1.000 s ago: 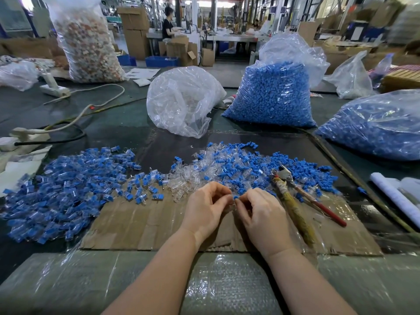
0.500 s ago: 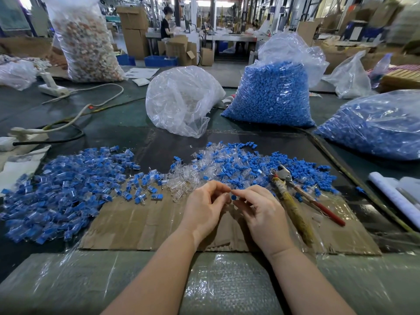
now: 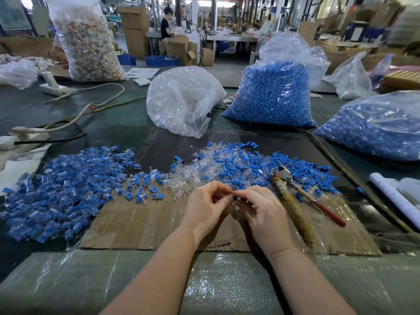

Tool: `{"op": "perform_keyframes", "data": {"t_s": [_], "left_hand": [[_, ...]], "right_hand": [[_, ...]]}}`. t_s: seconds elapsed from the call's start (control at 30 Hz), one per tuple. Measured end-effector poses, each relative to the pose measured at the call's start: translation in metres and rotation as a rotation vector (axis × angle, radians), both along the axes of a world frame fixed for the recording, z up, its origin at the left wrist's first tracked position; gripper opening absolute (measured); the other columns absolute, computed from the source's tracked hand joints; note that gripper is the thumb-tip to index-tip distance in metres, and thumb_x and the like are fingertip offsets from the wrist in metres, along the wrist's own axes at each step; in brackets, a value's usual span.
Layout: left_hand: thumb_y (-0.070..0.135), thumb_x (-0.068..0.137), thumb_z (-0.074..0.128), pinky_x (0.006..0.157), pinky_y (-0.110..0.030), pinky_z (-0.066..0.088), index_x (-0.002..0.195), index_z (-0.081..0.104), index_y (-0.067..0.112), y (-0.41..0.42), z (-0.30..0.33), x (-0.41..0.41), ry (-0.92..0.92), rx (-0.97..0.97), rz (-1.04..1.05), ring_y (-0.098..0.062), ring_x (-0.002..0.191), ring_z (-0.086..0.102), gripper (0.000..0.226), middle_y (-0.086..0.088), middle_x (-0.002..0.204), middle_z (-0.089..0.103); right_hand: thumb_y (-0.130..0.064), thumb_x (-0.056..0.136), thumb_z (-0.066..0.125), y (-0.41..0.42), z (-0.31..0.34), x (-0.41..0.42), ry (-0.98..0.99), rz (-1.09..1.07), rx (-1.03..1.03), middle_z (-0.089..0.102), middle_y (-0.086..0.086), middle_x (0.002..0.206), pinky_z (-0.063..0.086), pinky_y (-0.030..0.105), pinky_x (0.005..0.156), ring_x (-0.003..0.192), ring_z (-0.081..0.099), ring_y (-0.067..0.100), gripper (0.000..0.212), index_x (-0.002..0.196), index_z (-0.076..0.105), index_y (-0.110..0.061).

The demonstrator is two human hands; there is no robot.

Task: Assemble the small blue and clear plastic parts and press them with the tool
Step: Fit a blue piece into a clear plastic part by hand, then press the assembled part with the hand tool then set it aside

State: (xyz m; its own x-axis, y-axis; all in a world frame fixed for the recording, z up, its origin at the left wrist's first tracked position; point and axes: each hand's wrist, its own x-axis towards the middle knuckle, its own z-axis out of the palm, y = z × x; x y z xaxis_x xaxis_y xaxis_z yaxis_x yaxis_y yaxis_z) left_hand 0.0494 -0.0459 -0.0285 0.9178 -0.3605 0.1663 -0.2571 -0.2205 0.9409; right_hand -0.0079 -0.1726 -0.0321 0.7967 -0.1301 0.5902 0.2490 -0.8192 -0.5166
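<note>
Head view, L to R. Far L: heap of assembled blue-and-clear pieces [image 3: 66,192] on the dark table [image 3: 127,123], spilling onto the L edge of the cardboard sheet [image 3: 141,226]. Behind it, a white cable [image 3: 91,105] and a tall bag of pale mixed bits [image 3: 87,39]. Centre back: crumpled clear bag [image 3: 181,98], nearly see-through; contents can't be told. Centre front: mixed pile of loose clear and blue parts [image 3: 227,167], just beyond your hands.

Your left hand [image 3: 204,210] and right hand [image 3: 263,212] meet over the cardboard, fingertips touching. Both sets of fingers are curled in a pinch round one small blue part [image 3: 235,198], which shows between the tips. Whether a clear part sits with it can't be told; the fingers hide it.

R of your right hand: the pressing tool, pliers [image 3: 295,201] w/ one taped handle and one red handle, lying on the cardboard, head resting in the blue parts, untouched. Back R: full bag of blue parts [image 3: 272,96]. Far R: second bag of blue parts [image 3: 375,128] and a white roll [image 3: 395,198] at the table edge.
</note>
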Motion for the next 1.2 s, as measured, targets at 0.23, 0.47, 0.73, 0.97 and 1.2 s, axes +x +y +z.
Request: {"op": "perform_keyframes", "data": {"t_s": [0.23, 0.47, 0.73, 0.97, 1.2], "left_hand": [[0.002, 0.081, 0.068, 0.067, -0.019, 0.052, 0.081, 0.065, 0.017, -0.001, -0.002, 0.001, 0.054, -0.040, -0.006, -0.008, 0.066, 0.061, 0.016, -0.001, 0.073, 0.067], [0.003, 0.081, 0.068, 0.062, -0.012, 0.048, 0.087, 0.067, 0.009, 0.000, -0.001, 0.002, 0.043, -0.042, 0.000, 0.000, 0.062, 0.061, 0.009, -0.003, 0.075, 0.067], [0.003, 0.081, 0.068, 0.058, -0.012, 0.047, 0.082, 0.065, 0.012, -0.001, -0.003, 0.005, 0.108, -0.098, 0.013, -0.003, 0.061, 0.060, 0.009, -0.004, 0.073, 0.066], [-0.001, 0.082, 0.066, 0.057, -0.016, 0.051, 0.086, 0.065, 0.005, -0.002, -0.002, 0.007, 0.204, -0.201, 0.023, -0.014, 0.068, 0.061, 0.007, -0.018, 0.083, 0.065], [-0.003, 0.083, 0.063, 0.053, -0.014, 0.049, 0.086, 0.064, 0.004, 0.000, 0.004, 0.006, 0.258, -0.288, 0.043, -0.010, 0.062, 0.060, 0.007, -0.018, 0.082, 0.063]], "right_hand": [[-0.038, 0.082, 0.059, -0.002, -0.002, 0.001, -0.010, -0.003, -0.015, 0.065, -0.002, 0.081, 0.050, 0.034, 0.070, 0.079, 0.060, 0.019, 0.030, 0.088, 0.072, -0.011], [-0.018, 0.082, 0.066, 0.000, -0.001, 0.000, -0.018, 0.000, -0.043, 0.066, -0.001, 0.085, 0.053, 0.036, 0.074, 0.082, 0.061, 0.020, 0.017, 0.096, 0.072, -0.011], [-0.029, 0.089, 0.059, -0.028, 0.016, -0.002, 0.250, -0.506, -0.038, 0.056, 0.006, 0.117, 0.035, 0.035, 0.096, 0.111, 0.049, 0.021, 0.039, 0.125, 0.053, -0.014], [-0.054, 0.086, 0.048, -0.052, 0.031, -0.006, 0.895, -0.761, -0.220, 0.040, 0.014, 0.137, 0.029, 0.049, 0.101, 0.126, 0.037, 0.033, 0.054, 0.127, 0.038, -0.020], [-0.042, 0.090, 0.048, -0.047, 0.036, -0.006, 0.799, -0.748, -0.201, 0.042, 0.015, 0.126, 0.034, 0.047, 0.096, 0.118, 0.037, 0.033, 0.037, 0.114, 0.047, -0.014]]}}
